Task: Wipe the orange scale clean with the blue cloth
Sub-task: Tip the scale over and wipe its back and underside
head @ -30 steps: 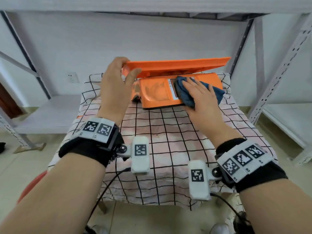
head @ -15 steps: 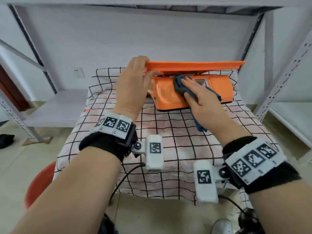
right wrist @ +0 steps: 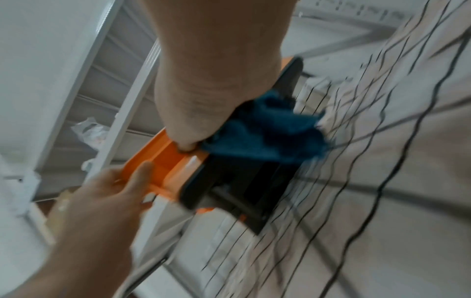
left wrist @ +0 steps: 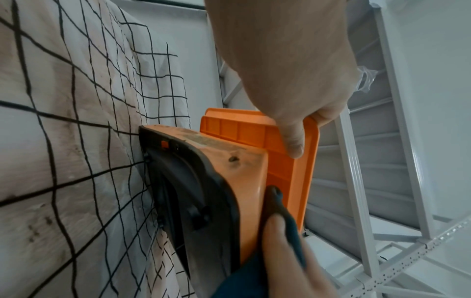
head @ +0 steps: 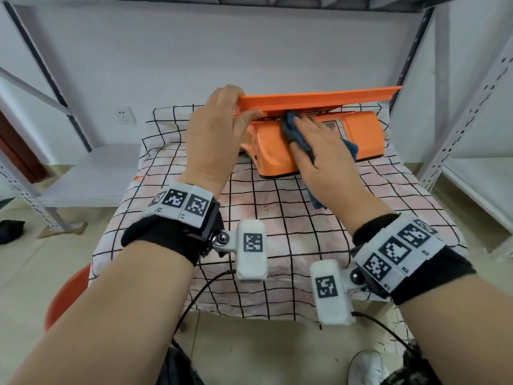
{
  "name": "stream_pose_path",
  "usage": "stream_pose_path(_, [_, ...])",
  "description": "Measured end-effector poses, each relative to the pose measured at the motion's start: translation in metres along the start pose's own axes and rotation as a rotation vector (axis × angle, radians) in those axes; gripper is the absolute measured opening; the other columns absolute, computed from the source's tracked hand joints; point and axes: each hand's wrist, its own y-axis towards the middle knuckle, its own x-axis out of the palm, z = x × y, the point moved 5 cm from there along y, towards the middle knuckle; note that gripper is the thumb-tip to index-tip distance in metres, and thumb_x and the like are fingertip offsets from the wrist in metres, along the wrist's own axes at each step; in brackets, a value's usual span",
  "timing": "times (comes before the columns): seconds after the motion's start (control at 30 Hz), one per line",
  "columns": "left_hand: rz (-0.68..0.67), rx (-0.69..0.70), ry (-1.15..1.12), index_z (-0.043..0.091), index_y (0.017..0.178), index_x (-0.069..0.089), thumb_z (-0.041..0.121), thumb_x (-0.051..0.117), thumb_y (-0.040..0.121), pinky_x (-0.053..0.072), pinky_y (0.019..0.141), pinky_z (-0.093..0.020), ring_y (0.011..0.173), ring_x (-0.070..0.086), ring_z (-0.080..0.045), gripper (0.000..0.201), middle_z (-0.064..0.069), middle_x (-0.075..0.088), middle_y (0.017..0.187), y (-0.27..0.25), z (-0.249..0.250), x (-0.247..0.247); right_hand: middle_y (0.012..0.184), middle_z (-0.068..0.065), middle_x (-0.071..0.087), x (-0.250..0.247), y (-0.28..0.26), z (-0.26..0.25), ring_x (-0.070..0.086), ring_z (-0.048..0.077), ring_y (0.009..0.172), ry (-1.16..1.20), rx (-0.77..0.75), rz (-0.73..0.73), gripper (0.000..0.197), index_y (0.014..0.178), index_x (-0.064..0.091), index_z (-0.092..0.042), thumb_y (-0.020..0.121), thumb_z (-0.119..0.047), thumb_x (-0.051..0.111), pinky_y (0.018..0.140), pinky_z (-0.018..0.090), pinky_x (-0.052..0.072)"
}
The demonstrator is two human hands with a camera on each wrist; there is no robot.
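Orange scale (head: 319, 145) under cleaning: it sits toward the far end of a table draped in a black-grid checked cloth (head: 277, 218), its front face turned to the person. Nearest the head camera, both forearms carry black wristbands with white panels of square coded markers; tiny digits sit beneath the markers, too small to read with confidence. White camera pods hang below each wrist, cables trailing.

Beyond them, the right hand (head: 313, 154) lies with fingers extended over the blue cloth (head: 294, 132), pressing it against the upper front of the scale's body, just under the raised weighing tray (head: 319, 100) — a tail of cloth hangs down past the wrist. The left hand (head: 219, 126) grips the tray's left end, thumb beneath and fingers over the top edge, holding it tilted up.

Judging by this pose, the wiping step is in full progress, on the strip of housing the tray normally covers. The next move probably calls for steady pressure across that strip toward the display window (head: 331, 126), while the left hand keeps the tray up — letting it drop would trap the cloth.

No brand or legible writing shows on the scale. Behind stand grey metal shelving (head: 472, 107) and a white wall with a socket (head: 125, 115).
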Motion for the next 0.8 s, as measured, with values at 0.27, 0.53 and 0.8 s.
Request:
stream_pose_path(0.27, [0.009,0.029,0.016,0.005,0.107,0.058,0.04,0.054,0.091,0.037,0.071,-0.026,0.084,0.056,-0.022,0.039,-0.006,0.062,0.097,-0.002,-0.004,-0.001,0.154,0.004,0.026,0.025,-0.007,-0.016,0.018,0.024,0.144,-0.268,-0.233,-0.204,0.089,0.148,0.023,-0.016,0.077,-0.049,0.066,0.117,0.04,0.007])
stream_pose_path(0.53, [0.058,0.034,-0.117,0.004,0.123,0.052,0.027,0.055,0.093,0.035,0.094,-0.01,0.107,0.047,-0.007,0.039,0.0,0.051,0.119,-0.007,-0.013,-0.012,0.129,0.017,0.057,0.023,-0.001,-0.026,0.054,0.035,0.119,-0.196,-0.435,0.074,0.053,0.125,0.056,-0.001,0.075,-0.008,0.068,0.103,0.046,0.042])
stream_pose_path(0.8, [-0.288,0.101,-0.033,-0.002,0.136,0.037,0.028,0.064,0.072,0.034,0.108,-0.034,0.122,0.04,-0.026,0.075,-0.016,0.041,0.129,-0.042,-0.021,0.009,0.109,0.013,0.068,0.021,0.007,-0.039,0.063,0.033,0.096,-0.185,-0.438,0.201,0.04,0.108,0.066,-0.002,0.069,-0.004,0.073,0.09,0.035,0.043])
